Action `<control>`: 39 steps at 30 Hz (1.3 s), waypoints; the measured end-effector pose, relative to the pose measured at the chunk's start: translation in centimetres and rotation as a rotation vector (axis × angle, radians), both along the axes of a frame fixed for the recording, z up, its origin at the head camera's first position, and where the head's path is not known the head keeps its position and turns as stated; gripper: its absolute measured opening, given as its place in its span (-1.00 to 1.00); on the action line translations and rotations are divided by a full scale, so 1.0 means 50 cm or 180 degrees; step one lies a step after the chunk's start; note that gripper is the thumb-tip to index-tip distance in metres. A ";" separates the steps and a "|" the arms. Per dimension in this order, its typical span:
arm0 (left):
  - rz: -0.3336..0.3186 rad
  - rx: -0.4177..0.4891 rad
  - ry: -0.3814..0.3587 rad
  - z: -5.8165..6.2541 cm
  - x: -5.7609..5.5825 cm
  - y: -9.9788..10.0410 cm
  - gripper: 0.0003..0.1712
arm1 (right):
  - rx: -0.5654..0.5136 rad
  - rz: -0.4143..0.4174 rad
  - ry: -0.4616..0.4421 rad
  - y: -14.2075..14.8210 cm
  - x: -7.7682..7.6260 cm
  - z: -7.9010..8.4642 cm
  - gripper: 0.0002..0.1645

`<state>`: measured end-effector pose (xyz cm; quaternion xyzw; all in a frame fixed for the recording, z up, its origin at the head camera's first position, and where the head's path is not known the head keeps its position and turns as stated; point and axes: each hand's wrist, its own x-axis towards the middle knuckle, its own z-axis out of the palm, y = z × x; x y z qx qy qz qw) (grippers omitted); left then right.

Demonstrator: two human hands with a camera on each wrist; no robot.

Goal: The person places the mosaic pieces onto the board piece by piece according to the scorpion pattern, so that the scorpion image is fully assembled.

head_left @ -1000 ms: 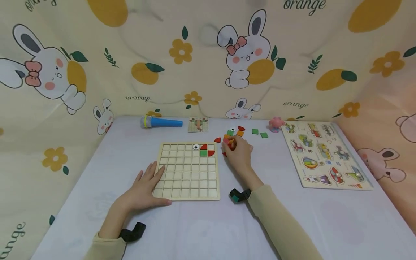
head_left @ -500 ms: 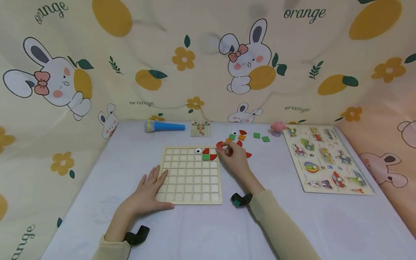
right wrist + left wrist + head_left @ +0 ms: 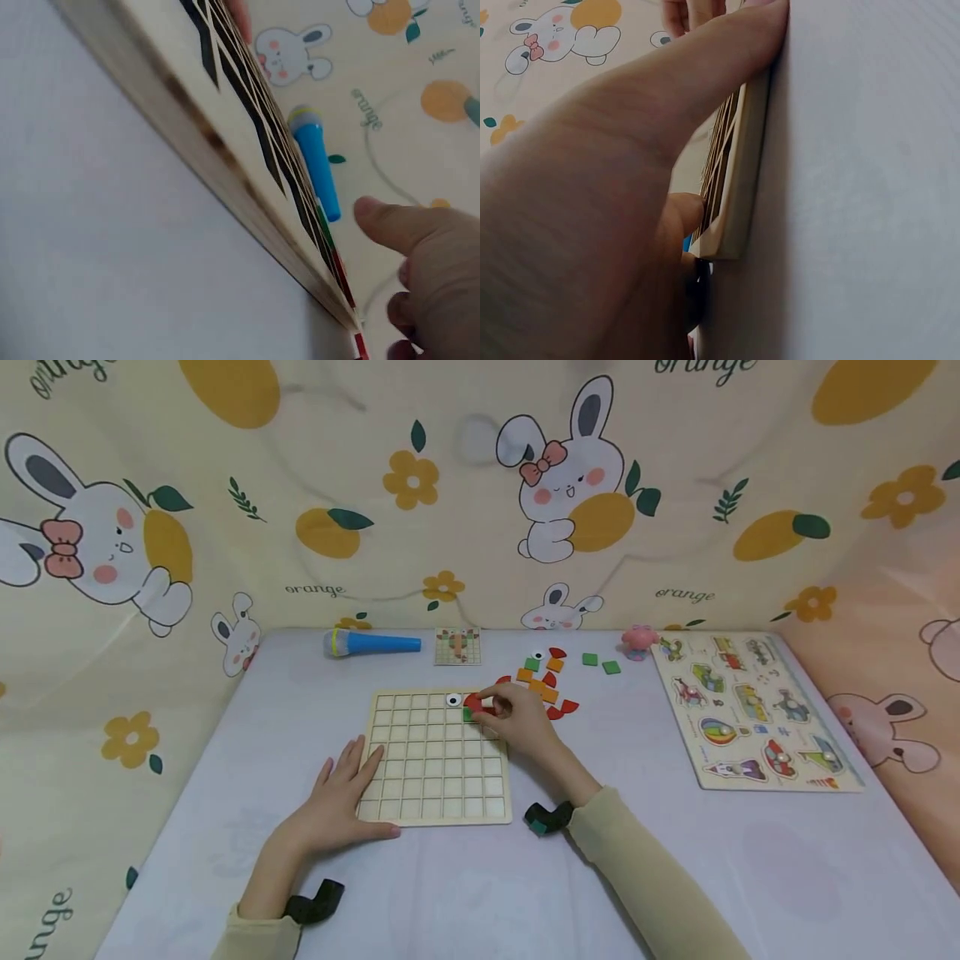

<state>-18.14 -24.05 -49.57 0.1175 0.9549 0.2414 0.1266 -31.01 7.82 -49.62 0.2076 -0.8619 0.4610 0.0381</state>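
Note:
A pale wooden grid board (image 3: pixel 431 768) lies on the white table. My left hand (image 3: pixel 330 802) rests at its lower left corner, fingers spread over the left side and thumb along the front edge. At the board's upper right, my right hand (image 3: pixel 528 722) pinches a red quarter-circle tile (image 3: pixel 472 701) between thumb and fingers, low over the cells. A white eye tile (image 3: pixel 453 700) and a green square tile (image 3: pixel 467 715) sit in cells beside it. The fingers partly cover the red tiles there. In the right wrist view, the thumb (image 3: pixel 386 223) reaches toward the board's far edge.
Loose orange tiles (image 3: pixel 543 692), red tiles (image 3: pixel 570 706) and green tiles (image 3: pixel 590 659) lie right of the board. Behind it are a blue toy microphone (image 3: pixel 382 644) and a small pattern card (image 3: pixel 457 647). A pink figurine (image 3: pixel 638 639) stands by a picture puzzle (image 3: pixel 731 756) at right.
My right hand has picked a red tile from the loose pile and carried it left over the board's upper right corner. The left hand stays on the board; the head view shifts slightly.

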 end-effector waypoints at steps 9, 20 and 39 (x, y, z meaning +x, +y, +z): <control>0.0015 -0.0021 0.0022 -0.002 0.003 -0.004 0.52 | 0.0082 0.0086 -0.0022 -0.009 -0.003 -0.025 -0.61; -0.0041 -0.0014 0.0084 0.016 -0.009 -0.006 0.51 | -0.0024 -0.0056 0.0118 -0.007 -0.004 0.011 -0.66; -0.0005 -0.0017 0.0029 -0.005 -0.006 -0.002 0.51 | 0.0329 -0.0103 -0.0393 -0.085 -0.008 0.023 -0.68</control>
